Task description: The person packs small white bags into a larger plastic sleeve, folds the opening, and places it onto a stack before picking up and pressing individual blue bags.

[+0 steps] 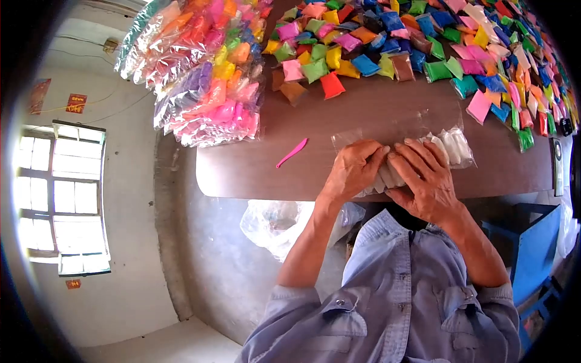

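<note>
Both hands press together on a clear plastic bag of white packets (451, 145) that lies at the near edge of the brown table (375, 115). My left hand (354, 170) grips the left part of the bag with its fingers curled over the packets. My right hand (423, 176) is clamped over the middle, thumb underneath at the table's edge. The packets under the hands are mostly hidden; a few white ones stick out to the right.
A pink plastic tool (292, 152) lies left of the hands. Several small coloured packets (387, 42) cover the far side and right of the table. Clear bags filled with coloured packets (206, 72) are piled at the far left. A crumpled clear bag (272, 221) hangs below the table edge.
</note>
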Available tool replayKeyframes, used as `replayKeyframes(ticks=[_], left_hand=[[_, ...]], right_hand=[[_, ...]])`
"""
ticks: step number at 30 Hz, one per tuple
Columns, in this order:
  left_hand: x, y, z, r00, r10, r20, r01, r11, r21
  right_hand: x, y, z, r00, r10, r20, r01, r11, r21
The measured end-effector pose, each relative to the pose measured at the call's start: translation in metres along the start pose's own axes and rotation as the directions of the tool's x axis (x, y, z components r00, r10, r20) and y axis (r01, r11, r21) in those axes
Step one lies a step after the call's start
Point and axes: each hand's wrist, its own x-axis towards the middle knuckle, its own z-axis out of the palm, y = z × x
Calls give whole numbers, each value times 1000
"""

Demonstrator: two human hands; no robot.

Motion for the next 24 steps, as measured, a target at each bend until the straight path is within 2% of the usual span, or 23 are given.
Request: replayKeyframes(ticks=[4, 6, 12, 17, 19, 23, 24], left_hand=[[0, -4, 5, 998, -63, 19, 62, 998, 20], [-1, -3, 8, 995, -81, -60, 81, 997, -4], [2, -7, 5, 995, -100, 11, 100, 995, 20], [-1, -1, 5, 998, -67, -16, 68, 994, 82], [-1, -2, 2, 993, -117, 6, 117, 991, 61], [-1, 8, -5, 999, -33, -17, 36, 984, 173], [2, 2, -7, 994, 63, -90, -43, 978, 205]], right_hand=[[1, 1, -2, 1000, 24, 11, -24, 1000, 16], [2, 0, -4, 999, -7, 33, 7, 1000, 19], [-3, 3, 3, 1000, 1, 10, -2, 1000, 30], [-7, 4, 9, 999, -9, -43, 11, 999, 39], [-8, 4, 11, 998, -9, -63, 12, 999, 43], [-9, 6, 10, 995, -28, -99, 34, 998, 52], [-10, 6, 9, 996, -23, -88, 29, 998, 64]])
